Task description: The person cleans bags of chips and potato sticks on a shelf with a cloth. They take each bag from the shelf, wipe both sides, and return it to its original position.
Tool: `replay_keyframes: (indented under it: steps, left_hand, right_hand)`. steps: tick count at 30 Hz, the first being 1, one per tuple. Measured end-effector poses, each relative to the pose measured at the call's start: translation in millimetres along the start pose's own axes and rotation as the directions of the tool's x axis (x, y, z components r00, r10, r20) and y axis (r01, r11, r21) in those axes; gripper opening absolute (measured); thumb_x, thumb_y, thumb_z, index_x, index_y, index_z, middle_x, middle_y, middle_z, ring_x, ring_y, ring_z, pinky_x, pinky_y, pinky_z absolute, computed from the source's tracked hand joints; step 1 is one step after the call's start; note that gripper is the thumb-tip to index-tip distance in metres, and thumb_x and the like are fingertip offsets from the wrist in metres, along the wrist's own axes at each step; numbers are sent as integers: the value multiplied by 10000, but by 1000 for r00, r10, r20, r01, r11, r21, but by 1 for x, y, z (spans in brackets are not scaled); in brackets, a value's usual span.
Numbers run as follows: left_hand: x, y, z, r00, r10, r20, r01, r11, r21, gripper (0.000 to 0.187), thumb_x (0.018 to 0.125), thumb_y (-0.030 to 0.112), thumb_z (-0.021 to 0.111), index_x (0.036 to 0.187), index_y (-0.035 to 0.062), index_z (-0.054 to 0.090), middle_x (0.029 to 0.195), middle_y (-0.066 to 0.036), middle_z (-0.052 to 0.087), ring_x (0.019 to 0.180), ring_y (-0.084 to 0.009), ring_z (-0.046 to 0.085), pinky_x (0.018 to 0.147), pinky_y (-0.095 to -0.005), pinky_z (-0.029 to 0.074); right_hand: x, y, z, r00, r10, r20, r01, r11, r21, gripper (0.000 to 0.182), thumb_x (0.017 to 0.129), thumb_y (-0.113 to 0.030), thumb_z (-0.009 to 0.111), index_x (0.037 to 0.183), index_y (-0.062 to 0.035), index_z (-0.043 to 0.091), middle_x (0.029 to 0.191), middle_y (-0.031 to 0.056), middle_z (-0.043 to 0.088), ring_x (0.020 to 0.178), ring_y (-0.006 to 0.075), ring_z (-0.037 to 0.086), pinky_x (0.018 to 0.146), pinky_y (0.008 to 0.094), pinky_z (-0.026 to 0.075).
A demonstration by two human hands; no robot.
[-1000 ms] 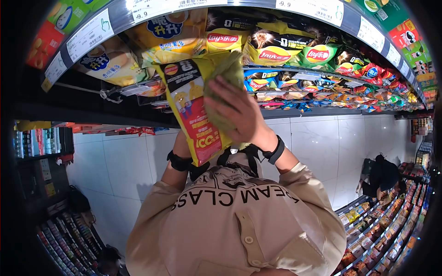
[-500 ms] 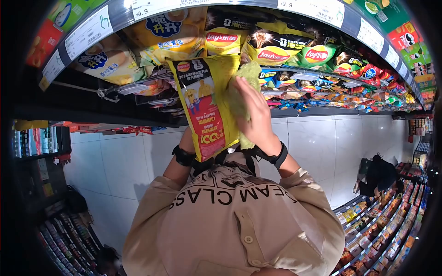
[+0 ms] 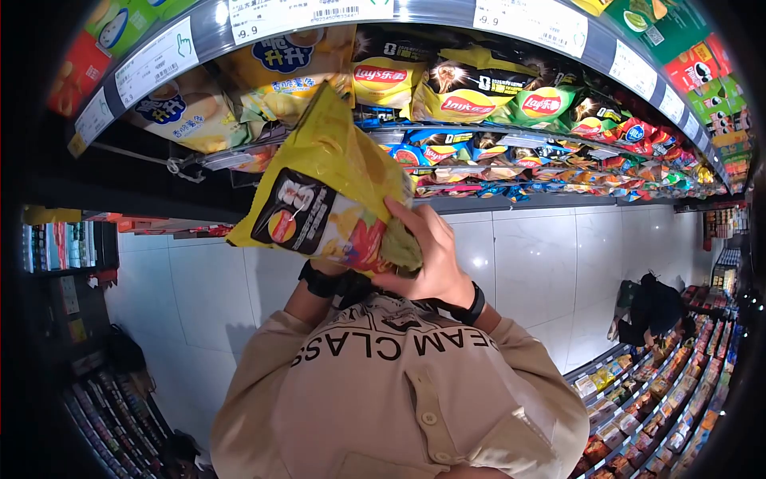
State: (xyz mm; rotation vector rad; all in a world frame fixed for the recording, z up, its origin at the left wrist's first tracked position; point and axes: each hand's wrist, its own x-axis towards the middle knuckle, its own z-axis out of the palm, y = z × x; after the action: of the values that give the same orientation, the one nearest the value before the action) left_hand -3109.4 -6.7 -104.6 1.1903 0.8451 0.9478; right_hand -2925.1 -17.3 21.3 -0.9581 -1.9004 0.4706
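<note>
Right-hand fingers point(image 3: 411, 215) curled over a wad of green cloth point(image 3: 401, 249), pressing it against the lower corner of a yellow Lay's chip bag point(image 3: 319, 191). Right hand point(image 3: 431, 259) closed firmly around cloth and bag edge together, apparently so the cloth rubs the wrapper while the pinch keeps the light bag from slipping.

Bag raised in mid-air just above the chest, tilted with its far end leaning up toward the shelf point(image 3: 239, 17), clear of the stocked row and near the face, probably for a close look at its surface. Left hand hidden behind the bag, only its black wristband point(image 3: 319, 279) showing beneath; grip there impossible to tell, though placed as if propping the bag from the back.

Beyond, more chip bags point(image 3: 471, 92) lined up under the white price labels point(image 3: 152, 60). Below, a beige shirt point(image 3: 399, 399) and pale floor tiles point(image 3: 542, 255). Well apart, at the right, another person point(image 3: 658, 307) bent over the low shelves.
</note>
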Motion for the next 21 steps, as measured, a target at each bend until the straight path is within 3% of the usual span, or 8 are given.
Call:
replay_keyframes:
  steps: [3,6,7,8,11,15,18,21]
  left_hand:
    - [17,0,-2,994,18,-110,-65,899,-432,402,960,284,342,1273,36,382,1189,-86,509,1094,-189,496,970,-316,387]
    - [46,-2,3,957,79,-278,-249,714,-655,401,957,295,347,1256,32,394,1163,-83,517,1073,-181,502,958,-312,392]
    - [53,7,6,938,96,-333,-316,629,-710,401,956,299,348,1250,31,398,1154,-82,520,1066,-178,504,954,-311,394]
    - [52,25,7,859,223,-462,-349,914,-208,386,947,315,376,1206,31,411,1105,-65,511,1027,-142,491,918,-283,386]
    - [51,83,14,806,393,-442,-418,908,44,403,913,331,472,1167,26,405,1107,-41,476,1037,-113,450,908,-236,340]
    - [52,108,3,885,367,-286,-428,883,-193,734,685,271,774,1236,24,356,1150,-46,481,1067,-140,468,920,-286,374]
    - [48,126,-12,923,376,-88,-386,892,-237,907,615,174,820,1326,18,280,1219,-74,468,1136,-154,455,941,-315,384]
    - [44,127,-26,962,272,-34,-273,935,-226,999,561,88,833,1361,21,239,1201,-79,505,1083,-162,517,895,-307,437]
  right_hand:
    - [9,-4,-3,950,258,176,-274,959,72,941,457,-294,876,1207,68,439,1036,151,471,959,306,516,857,364,418]
    - [12,8,10,978,191,82,-198,976,87,1025,500,-353,853,1305,47,359,1051,150,419,922,345,510,788,386,442]
    - [11,9,17,936,331,118,-351,894,279,952,512,-317,856,1260,54,398,1066,150,441,948,333,518,817,381,439]
    - [11,15,18,937,328,121,-350,894,280,952,512,-317,856,1260,54,398,1066,150,441,948,333,518,817,381,439]
    - [23,34,10,992,109,57,-118,974,193,748,534,-211,845,1139,41,484,1050,132,503,967,267,528,842,340,431]
    - [43,37,-7,991,131,37,-135,908,397,647,535,-133,839,1092,17,546,1023,93,545,953,195,535,845,314,428]
    - [39,59,-15,988,91,127,-140,877,460,624,555,-95,823,1105,14,549,1055,86,565,960,184,546,859,300,428]
    - [40,59,-15,930,221,294,-368,555,746,554,601,-49,776,1105,2,553,1048,36,607,958,119,555,857,270,431]
